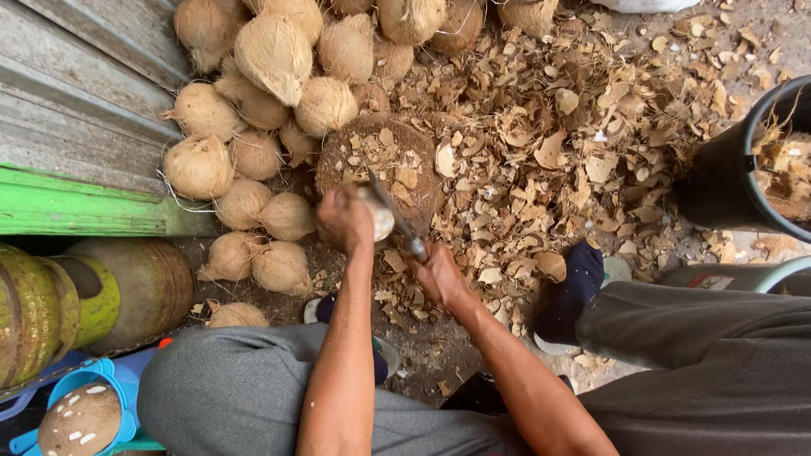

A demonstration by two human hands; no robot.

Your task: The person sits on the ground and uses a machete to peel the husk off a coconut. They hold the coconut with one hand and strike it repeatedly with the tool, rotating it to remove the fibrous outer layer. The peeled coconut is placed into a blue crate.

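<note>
Left hand [342, 218] clenched around a small pale coconut [379, 215], pressing it down on the near edge of a round wooden block [384, 156] littered with husk chips. Right hand [438, 274] gripped tight on the handle of a knife [395, 215], blade slanting up and away across the coconut, touching or just over it; cannot tell which. Both forearms reaching forward from between bent knees in grey trousers [245, 393].

Behind and left of the block, a heap of husked coconuts [262, 101] stacked against a grey wooden wall [76, 93], with more trailing down along the ground toward the left knee. Right of the block, a thick spread of dry brown shell scraps [574, 127] covering the ground out to a black bucket [726, 181] at the right edge, itself holding fibre and scraps. A foot in a dark sock on a pale sandal [574, 291] planted just near of the scraps.

At the left edge, a green plank [84, 207] under the wall, yellow-green gas cylinders [51, 304] lying below it, and in the near left corner a blue basket [110, 380] with one brown, white-flecked coconut [80, 420] in it.
</note>
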